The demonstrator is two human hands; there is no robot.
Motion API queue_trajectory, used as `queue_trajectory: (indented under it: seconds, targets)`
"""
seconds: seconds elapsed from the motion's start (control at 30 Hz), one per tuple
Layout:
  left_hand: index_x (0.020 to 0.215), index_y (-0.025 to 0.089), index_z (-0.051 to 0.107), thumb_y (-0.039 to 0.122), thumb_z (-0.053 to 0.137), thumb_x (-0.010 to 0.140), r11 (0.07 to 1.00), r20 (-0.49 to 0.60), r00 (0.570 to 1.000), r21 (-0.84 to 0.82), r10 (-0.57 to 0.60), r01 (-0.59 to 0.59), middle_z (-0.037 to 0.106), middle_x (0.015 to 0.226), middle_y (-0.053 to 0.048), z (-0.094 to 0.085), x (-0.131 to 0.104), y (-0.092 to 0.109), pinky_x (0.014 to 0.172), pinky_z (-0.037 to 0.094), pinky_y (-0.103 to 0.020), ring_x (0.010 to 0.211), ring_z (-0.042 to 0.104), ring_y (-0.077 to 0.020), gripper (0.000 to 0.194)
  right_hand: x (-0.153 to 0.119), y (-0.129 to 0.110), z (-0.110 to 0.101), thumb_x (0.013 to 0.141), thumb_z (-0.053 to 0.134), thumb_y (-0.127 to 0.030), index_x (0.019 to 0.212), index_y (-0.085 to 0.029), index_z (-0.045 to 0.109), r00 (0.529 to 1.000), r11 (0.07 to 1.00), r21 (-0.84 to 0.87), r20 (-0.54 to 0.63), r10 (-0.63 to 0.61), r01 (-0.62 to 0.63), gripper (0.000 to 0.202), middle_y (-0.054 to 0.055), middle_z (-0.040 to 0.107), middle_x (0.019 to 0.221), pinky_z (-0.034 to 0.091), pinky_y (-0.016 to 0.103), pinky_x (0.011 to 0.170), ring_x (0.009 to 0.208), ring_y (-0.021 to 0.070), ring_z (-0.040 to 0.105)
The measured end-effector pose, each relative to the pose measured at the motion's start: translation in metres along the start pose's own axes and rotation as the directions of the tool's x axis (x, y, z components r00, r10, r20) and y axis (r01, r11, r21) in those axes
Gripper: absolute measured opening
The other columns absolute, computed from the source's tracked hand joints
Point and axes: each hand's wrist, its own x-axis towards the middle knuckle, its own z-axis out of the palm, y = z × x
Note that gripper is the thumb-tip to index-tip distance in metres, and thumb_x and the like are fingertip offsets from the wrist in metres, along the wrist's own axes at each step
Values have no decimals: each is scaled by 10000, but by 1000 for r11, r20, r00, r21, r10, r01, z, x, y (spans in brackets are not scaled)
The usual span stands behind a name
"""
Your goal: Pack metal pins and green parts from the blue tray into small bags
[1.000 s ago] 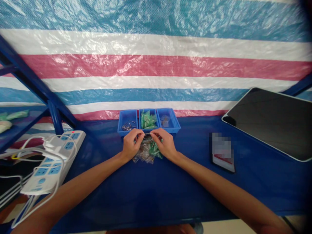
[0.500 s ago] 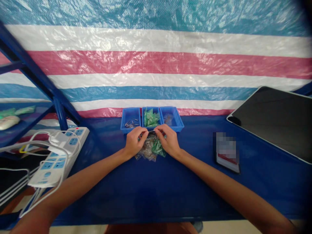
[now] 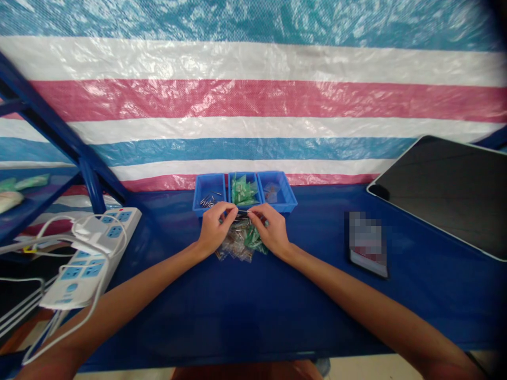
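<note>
Thin rod (silvery) between hands

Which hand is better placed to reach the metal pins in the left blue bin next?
Left, probably: your left hand sits closest to those metal pins; your right hand is farther across. Both pinch a thin piece.

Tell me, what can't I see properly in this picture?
All in the head view:
- Thin piece between the left hand and right hand: too small to tell what it is; fingertips cover its ends.
- Small bags in the pile: partly hidden by the hands; contents too blurred.
- Phone: blocky squares hide most of its screen.
- Big dark panel: cut off by the right edge.
</note>
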Motion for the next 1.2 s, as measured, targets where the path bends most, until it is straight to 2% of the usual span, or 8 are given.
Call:
queue_trajectory:
  seconds: [0.17,0.33,0.5,0.7,0.97,1.2]
  targets:
    - [874,157,626,262,496,907,990,18,992,56,126,-126,637,808,-31,1,-10,-11,689,450,-243,725,568,-122,170,-3,2,1,928,481,-280,891,-188,633,999,999,-4,40,-36,37,182,51,633,835,466,295,718,771,163,576]
    - [896,163,634,253,535,889,965,48,969,98,241,-245,646,833,-48,2,-10,-17,745,465,-272,798,583,-147,133,-3,3,1,924,487,-262,893,-186,645,997,998,-1,46,-63,63,178,63,632,851,474,297,734,796,168,584]
    - [891,164,639,237,569,873,969,-22,970,56,243,-241,653,811,-32,1,-9,-15,685,471,-240,732,587,-121,103,-3,2,1,922,492,-259,887,-185,651,997,998,-3,44,-58,58,178,60,635,846,475,295,740,796,168,588]
    - [839,160,641,220,582,865,974,-52,973,50,225,-223,651,770,-20,1,-10,-14,653,456,-227,684,575,-105,88,-4,3,2,913,512,-284,1021,-193,626,998,999,-7,46,-40,41,181,49,634,859,471,290,709,755,162,582]
    - [788,159,651,206,595,853,967,-78,964,52,253,-249,644,719,-16,1,-12,-15,673,455,-239,683,578,-113,97,-4,1,0,923,488,-283,910,-185,629,996,998,6,55,-70,69,172,45,629,822,463,282,707,749,157,572]
    - [908,169,655,251,609,848,977,-61,975,40,211,-209,670,809,-27,2,-12,-16,666,469,-232,670,581,-104,112,-3,0,-1,930,468,-278,895,-180,629,996,997,10,50,-74,74,192,53,628,822,466,293,726,770,163,576]
